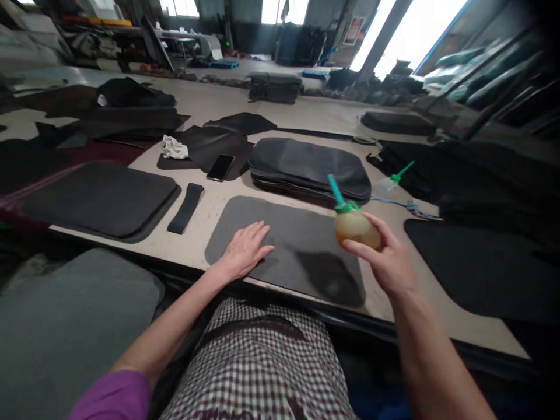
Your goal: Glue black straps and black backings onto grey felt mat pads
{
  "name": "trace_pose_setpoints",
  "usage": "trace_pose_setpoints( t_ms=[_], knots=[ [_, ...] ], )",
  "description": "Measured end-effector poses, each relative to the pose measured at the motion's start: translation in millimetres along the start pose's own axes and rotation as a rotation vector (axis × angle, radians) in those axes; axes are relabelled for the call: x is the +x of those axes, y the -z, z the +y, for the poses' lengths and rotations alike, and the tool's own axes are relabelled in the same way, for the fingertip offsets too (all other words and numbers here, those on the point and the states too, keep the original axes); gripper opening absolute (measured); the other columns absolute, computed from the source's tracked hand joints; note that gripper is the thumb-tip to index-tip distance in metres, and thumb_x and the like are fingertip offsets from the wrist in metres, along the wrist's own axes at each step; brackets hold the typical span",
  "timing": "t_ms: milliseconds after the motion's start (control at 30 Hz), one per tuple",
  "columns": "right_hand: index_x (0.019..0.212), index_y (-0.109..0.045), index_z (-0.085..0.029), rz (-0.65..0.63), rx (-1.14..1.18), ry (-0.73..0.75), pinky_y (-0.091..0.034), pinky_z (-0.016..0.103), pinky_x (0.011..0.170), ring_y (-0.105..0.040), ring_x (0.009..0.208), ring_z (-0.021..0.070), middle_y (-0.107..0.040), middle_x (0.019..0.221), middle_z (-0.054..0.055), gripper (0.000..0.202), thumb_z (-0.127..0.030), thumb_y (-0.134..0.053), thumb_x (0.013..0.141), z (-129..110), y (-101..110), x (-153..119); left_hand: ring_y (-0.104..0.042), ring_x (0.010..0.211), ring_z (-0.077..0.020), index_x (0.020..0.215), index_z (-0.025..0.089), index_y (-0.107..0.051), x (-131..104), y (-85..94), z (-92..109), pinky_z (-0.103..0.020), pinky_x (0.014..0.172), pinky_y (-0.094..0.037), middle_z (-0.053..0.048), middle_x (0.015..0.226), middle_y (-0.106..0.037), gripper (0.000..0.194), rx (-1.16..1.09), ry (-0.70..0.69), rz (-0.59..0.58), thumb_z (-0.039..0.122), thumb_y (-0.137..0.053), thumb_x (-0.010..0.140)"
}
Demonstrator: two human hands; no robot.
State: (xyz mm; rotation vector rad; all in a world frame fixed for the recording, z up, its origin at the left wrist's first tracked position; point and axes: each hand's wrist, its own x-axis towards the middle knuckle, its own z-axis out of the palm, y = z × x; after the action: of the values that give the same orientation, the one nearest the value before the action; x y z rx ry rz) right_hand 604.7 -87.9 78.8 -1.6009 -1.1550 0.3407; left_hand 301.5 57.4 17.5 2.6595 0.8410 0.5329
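The right hand has its fingers clamped round a bottle, held above the grey mat on the worktop. The left hand presses that mat, thumb apart. The wall poster is too blurred to read.

Bare tabletop runs between the grey panel and the dark strip, giving a hand a way in from the near edge; farther back, the phone and the thick panel stack narrow it; over the panel, the left hand blocks the left part, while the bottle, raised in the right hand, obstructs the right; the middle between them is open from above; beyond the bottle, a second bottle and a cord crowd the stack's right side.
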Motion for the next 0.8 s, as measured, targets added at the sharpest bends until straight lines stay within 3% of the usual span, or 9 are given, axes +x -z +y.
trace_pose_setpoints(
  t_ms=[133, 300, 467, 667, 800],
  knots=[
    [0.124, -0.066, -0.024, -0.118, 0.151, -0.06, -0.058, 0.044, 0.094, -0.068, 0.109, 0.0309, -0.071, 0.12, 0.007, 0.066, -0.051, -0.088, 0.068, -27.7, -62.3, 17.5, -0.037, 0.153, -0.0284, 0.154, 0.015, -0.043, -3.4, -2.5, 1.6, -0.048, 0.121, -0.035, -0.016, 0.164, -0.042, 0.064, 0.178, -0.065, -0.043, 0.057, -0.035, 0.106],
    [0.113, -0.066, -0.022, -0.2, 0.162, -0.095, -0.058, 0.039, 0.084, -0.066, 0.101, 0.0282, -0.071, 0.108, 0.007, 0.051, -0.062, -0.073, 0.082, -31.7, -116.9, 25.7, -0.036, 0.153, -0.0264, 0.156, 0.016, -0.041, -14.1, -10.6, 8.3, -0.045, 0.121, -0.032, -0.014, 0.165, -0.04, 0.071, 0.235, -0.092, -0.028, 0.064, -0.03, 0.105],
    [0.117, -0.063, -0.024, -0.402, 0.055, -0.099, -0.058, 0.036, 0.069, -0.065, 0.089, 0.026, -0.069, 0.103, 0.004, 0.054, -0.067, -0.069, 0.085, -25.8, -141.0, 26.2, -0.043, 0.146, -0.0299, 0.153, 0.014, -0.046, -9.6, -20.3, 11.0, -0.049, 0.121, -0.03, -0.015, 0.156, -0.052, 0.072, 0.214, -0.048, -0.026, 0.065, -0.035, 0.103],
    [0.126, -0.055, -0.027, -0.545, 0.184, -0.096, -0.06, 0.044, 0.09, -0.069, 0.103, 0.0287, -0.068, 0.117, 0.006, 0.07, -0.057, -0.087, 0.072, -31.0, -158.8, 26.1, -0.051, 0.139, -0.0324, 0.152, 0.015, -0.048, -4.9, -26.8, 7.1, -0.052, 0.115, -0.037, -0.017, 0.145, -0.062, 0.072, 0.158, -0.011, -0.054, 0.065, -0.033, 0.103],
    [0.127, -0.055, -0.027, -0.592, 0.18, -0.06, -0.06, 0.043, 0.09, -0.069, 0.103, 0.0284, -0.068, 0.116, 0.006, 0.072, -0.057, -0.089, 0.071, -39.4, -165.5, 30.1, -0.048, 0.143, -0.0329, 0.154, 0.016, -0.045, -0.1, -30.8, 6.3, -0.05, 0.117, -0.037, -0.015, 0.155, -0.053, 0.073, 0.149, 0.014, -0.088, 0.066, -0.038, 0.102]
  ],
)
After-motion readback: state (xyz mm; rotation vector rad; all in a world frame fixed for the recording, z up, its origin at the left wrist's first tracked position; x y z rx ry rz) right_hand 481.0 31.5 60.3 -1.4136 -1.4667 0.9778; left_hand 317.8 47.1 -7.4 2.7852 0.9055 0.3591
